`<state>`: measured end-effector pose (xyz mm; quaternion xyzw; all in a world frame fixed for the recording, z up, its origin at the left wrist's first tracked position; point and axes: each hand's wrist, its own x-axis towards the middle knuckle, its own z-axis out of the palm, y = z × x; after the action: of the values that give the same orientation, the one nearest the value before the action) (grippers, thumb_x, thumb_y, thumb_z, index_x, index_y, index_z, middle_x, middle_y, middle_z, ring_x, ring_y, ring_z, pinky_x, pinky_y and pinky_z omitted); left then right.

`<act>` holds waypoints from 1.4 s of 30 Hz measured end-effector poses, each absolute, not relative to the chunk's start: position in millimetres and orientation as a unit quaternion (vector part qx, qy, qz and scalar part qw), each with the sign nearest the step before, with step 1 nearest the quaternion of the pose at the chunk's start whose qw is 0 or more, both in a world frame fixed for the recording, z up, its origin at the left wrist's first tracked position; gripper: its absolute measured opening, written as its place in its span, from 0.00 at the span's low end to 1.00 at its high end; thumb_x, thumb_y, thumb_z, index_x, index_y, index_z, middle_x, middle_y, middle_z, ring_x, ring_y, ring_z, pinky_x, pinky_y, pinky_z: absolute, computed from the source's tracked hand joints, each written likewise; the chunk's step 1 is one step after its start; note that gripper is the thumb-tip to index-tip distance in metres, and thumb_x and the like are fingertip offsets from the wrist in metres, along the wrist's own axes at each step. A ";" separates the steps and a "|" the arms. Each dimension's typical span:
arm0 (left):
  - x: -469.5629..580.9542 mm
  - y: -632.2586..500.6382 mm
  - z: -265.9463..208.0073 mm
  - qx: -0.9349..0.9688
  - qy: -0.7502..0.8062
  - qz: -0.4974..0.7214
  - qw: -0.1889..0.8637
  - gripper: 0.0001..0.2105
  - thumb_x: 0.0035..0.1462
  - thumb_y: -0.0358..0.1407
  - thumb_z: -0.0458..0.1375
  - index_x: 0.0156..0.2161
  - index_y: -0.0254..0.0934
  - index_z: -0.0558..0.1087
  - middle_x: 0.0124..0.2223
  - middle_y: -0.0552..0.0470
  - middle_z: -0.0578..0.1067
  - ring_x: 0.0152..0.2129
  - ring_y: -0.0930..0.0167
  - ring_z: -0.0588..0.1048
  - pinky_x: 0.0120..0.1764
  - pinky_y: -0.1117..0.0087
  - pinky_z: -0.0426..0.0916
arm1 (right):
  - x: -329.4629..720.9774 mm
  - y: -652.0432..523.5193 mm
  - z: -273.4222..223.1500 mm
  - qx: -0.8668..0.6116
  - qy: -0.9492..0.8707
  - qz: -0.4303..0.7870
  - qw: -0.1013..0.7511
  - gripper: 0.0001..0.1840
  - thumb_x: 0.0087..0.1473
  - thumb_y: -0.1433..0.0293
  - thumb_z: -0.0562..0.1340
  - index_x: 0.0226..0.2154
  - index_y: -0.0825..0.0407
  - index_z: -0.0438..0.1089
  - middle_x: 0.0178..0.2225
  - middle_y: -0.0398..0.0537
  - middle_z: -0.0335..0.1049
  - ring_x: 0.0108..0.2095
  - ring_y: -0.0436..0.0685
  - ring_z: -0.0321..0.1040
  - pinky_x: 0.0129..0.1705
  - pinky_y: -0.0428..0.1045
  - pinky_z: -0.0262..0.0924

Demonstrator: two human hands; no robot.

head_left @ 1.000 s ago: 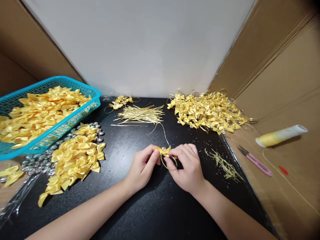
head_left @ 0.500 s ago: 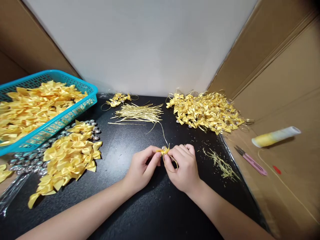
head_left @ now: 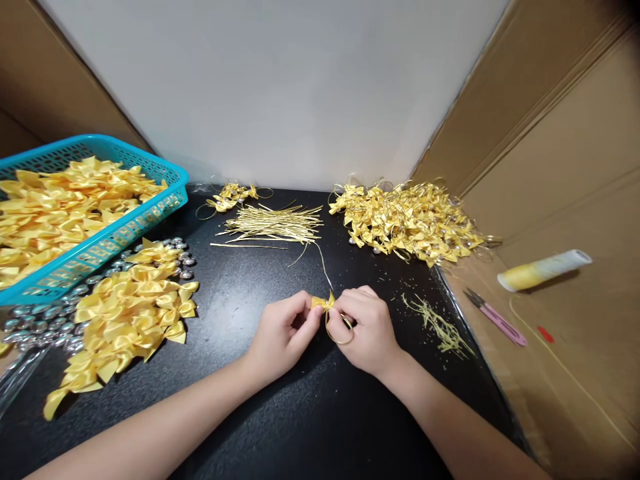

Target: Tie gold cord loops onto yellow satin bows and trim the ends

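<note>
Low over the black table, a small yellow satin bow (head_left: 323, 303) is pinched between my two hands. My left hand (head_left: 286, 332) is closed on the bow's left side with thumb and forefinger. From the right, my right hand (head_left: 366, 328) grips the bow near its middle, fingers curled. A gold cord loop (head_left: 340, 340) hangs from the bow below my right fingertips. Beyond the fingers, a thin cord (head_left: 323, 261) runs from a bundle of cut gold cords (head_left: 275, 223) toward the bow.
Left: a blue basket (head_left: 103, 252) of yellow bows, silvery beads (head_left: 50, 323) and a loose bow pile (head_left: 133, 307). Right: a heap of looped bows (head_left: 407, 223), cord scraps (head_left: 443, 327), pink-handled snips (head_left: 495, 317) and a yellow-white tube (head_left: 545, 270). A white panel (head_left: 280, 87) stands behind.
The bow has turned between my fingers; the bead that showed on it is no longer visible, and its satin side shows. The whole view has shifted slightly.
</note>
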<state>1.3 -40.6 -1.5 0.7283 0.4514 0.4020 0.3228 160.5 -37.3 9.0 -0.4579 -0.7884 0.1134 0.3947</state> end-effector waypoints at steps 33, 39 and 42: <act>1.9 -40.2 -2.2 0.696 0.453 0.389 0.399 0.14 0.61 0.37 0.52 0.23 0.37 0.61 0.19 0.59 0.63 0.16 0.77 0.60 0.21 0.76 0.55 | 156.1 -36.7 4.4 -0.480 -0.759 0.095 0.429 0.15 0.46 0.76 0.55 0.14 0.50 0.50 0.15 0.36 0.48 0.18 0.48 0.48 0.27 0.47 0.49; 1.2 -38.5 0.0 0.680 0.454 0.384 0.429 0.15 0.61 0.38 0.51 0.23 0.37 0.61 0.19 0.58 0.65 0.16 0.77 0.62 0.21 0.76 0.56 | 156.6 -35.9 5.9 -0.471 -0.757 0.114 0.438 0.15 0.46 0.76 0.55 0.14 0.50 0.51 0.15 0.36 0.49 0.18 0.47 0.49 0.26 0.47 0.49; 0.3 -37.4 0.9 0.691 0.433 0.376 0.440 0.14 0.62 0.38 0.50 0.25 0.36 0.64 0.21 0.56 0.67 0.18 0.75 0.64 0.24 0.75 0.58 | 159.7 -36.1 8.9 -0.457 -0.766 0.135 0.431 0.15 0.48 0.75 0.55 0.15 0.50 0.53 0.15 0.36 0.52 0.19 0.48 0.51 0.26 0.46 0.49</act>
<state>0.3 -37.4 0.9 0.6906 0.4334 0.3758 0.4405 159.7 -36.1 8.9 -0.4570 -0.7661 0.1353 0.4312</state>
